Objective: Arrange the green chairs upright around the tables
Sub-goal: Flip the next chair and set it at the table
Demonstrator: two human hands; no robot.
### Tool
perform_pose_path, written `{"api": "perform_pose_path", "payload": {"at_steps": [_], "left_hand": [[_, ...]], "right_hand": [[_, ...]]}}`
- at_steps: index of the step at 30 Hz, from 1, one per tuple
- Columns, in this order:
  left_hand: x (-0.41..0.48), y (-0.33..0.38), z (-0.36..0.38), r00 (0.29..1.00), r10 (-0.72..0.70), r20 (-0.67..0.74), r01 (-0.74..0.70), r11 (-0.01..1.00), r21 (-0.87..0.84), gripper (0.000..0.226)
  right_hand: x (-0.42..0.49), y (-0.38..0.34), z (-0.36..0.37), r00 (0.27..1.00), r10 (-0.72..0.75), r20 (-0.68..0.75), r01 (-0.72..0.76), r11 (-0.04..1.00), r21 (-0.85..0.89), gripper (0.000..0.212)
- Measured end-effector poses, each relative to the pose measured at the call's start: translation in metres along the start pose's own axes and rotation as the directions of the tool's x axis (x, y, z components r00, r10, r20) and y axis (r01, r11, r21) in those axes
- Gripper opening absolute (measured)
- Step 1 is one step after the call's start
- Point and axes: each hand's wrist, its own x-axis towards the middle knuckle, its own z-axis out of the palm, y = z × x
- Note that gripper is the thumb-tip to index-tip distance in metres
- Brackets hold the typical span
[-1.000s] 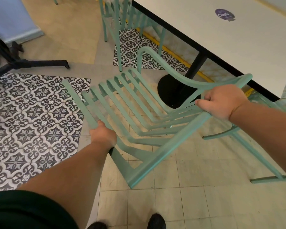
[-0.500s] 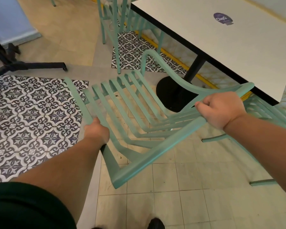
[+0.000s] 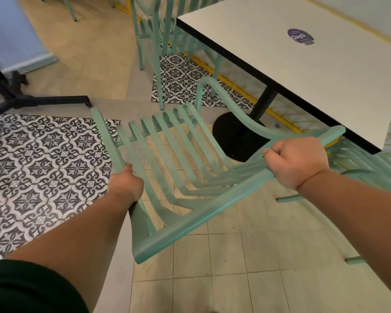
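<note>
**Tight on the right, open floor to the left and on the near side**

The table point(image 3: 303, 75) edge runs just beside the right hand point(image 3: 296, 161), and its black pedestal base point(image 3: 233, 136) sits on the floor beyond the tilted green chair point(image 3: 212, 211), which spans the gap between both hands. A second chair point(image 3: 366, 161) crowds the low space on the right, under the table corner (the forearm hides part of it). Standing chairs point(image 3: 158, 41) block the table's far end. Left of the left hand point(image 3: 125, 185), the patterned floor point(image 3: 43, 166) lies open up to a black stand leg point(image 3: 50, 101). The plain tiles point(image 3: 235, 279) nearest the person offer free passage.
</note>
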Motion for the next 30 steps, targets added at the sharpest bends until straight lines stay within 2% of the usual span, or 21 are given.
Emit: {"api": "perform_pose_path", "payload": {"at_steps": [2, 4, 6, 8, 9, 11, 13, 14, 16, 18, 21, 25, 27, 30], "left_hand": [[-0.008, 0.006, -0.003, 1.0, 0.004, 0.017, -0.006, 0.995, 0.097, 0.062], [-0.026, 0.013, -0.009, 0.999, 0.021, 0.038, -0.032, 0.949, 0.314, 0.062], [-0.049, 0.025, -0.014, 0.98, 0.091, 0.177, -0.167, 0.861, 0.48, 0.059], [-0.087, 0.044, -0.027, 0.887, 0.147, 0.437, -0.348, 0.836, 0.424, 0.051], [-0.112, 0.051, -0.038, 0.833, 0.153, 0.532, -0.356, 0.883, 0.305, 0.051], [-0.163, 0.06, -0.063, 0.777, 0.194, 0.599, -0.303, 0.949, 0.087, 0.064], [-0.204, 0.08, -0.081, 0.751, 0.302, 0.587, -0.405, 0.913, 0.048, 0.081], [-0.22, 0.087, -0.086, 0.735, 0.333, 0.591, -0.443, 0.895, 0.046, 0.081], [-0.242, 0.099, -0.079, 0.723, 0.401, 0.563, -0.516, 0.855, 0.054, 0.06], [-0.245, 0.109, -0.055, 0.764, 0.48, 0.431, -0.594, 0.785, 0.179, 0.031], [-0.23, 0.116, -0.018, 0.768, 0.586, 0.257, -0.639, 0.678, 0.363, 0.015], [-0.215, 0.111, -0.001, 0.79, 0.578, 0.205, -0.606, 0.683, 0.408, 0.02], [-0.216, 0.111, -0.003, 0.794, 0.574, 0.201, -0.6, 0.689, 0.406, 0.02], [-0.211, 0.118, -0.009, 0.782, 0.558, 0.278, -0.62, 0.654, 0.433, 0.023]], "right_hand": [[0.0, 0.0, -0.002, 1.0, 0.0, 0.009, 0.0, 1.0, -0.012, 0.064], [0.001, -0.001, -0.002, 1.0, -0.004, 0.011, 0.004, 1.0, -0.03, 0.066], [0.002, 0.0, -0.002, 1.0, -0.004, 0.017, 0.005, 0.999, -0.048, 0.066], [0.002, 0.001, -0.002, 1.0, -0.007, 0.016, 0.008, 0.998, -0.065, 0.064], [0.002, 0.001, -0.001, 1.0, -0.012, 0.014, 0.013, 0.997, -0.071, 0.063], [0.003, 0.002, 0.0, 1.0, -0.024, 0.01, 0.024, 0.997, -0.075, 0.064], [0.003, 0.003, 0.0, 1.0, -0.025, 0.006, 0.026, 0.997, -0.068, 0.065], [0.002, 0.003, 0.0, 1.0, -0.026, 0.007, 0.026, 0.998, -0.062, 0.066], [0.002, 0.002, 0.0, 0.999, -0.03, 0.016, 0.03, 0.999, -0.039, 0.067], [0.002, 0.002, -0.001, 0.999, -0.03, 0.019, 0.03, 0.999, -0.015, 0.067], [0.001, 0.001, -0.002, 1.0, -0.028, 0.009, 0.028, 1.0, 0.007, 0.067], [-0.001, 0.0, -0.003, 1.0, -0.022, 0.002, 0.022, 0.999, 0.032, 0.068], [-0.002, 0.0, -0.004, 0.999, -0.034, 0.015, 0.034, 0.999, 0.005, 0.076], [0.0, 0.004, -0.009, 0.992, -0.1, 0.081, 0.103, 0.994, -0.027, 0.098]]}}
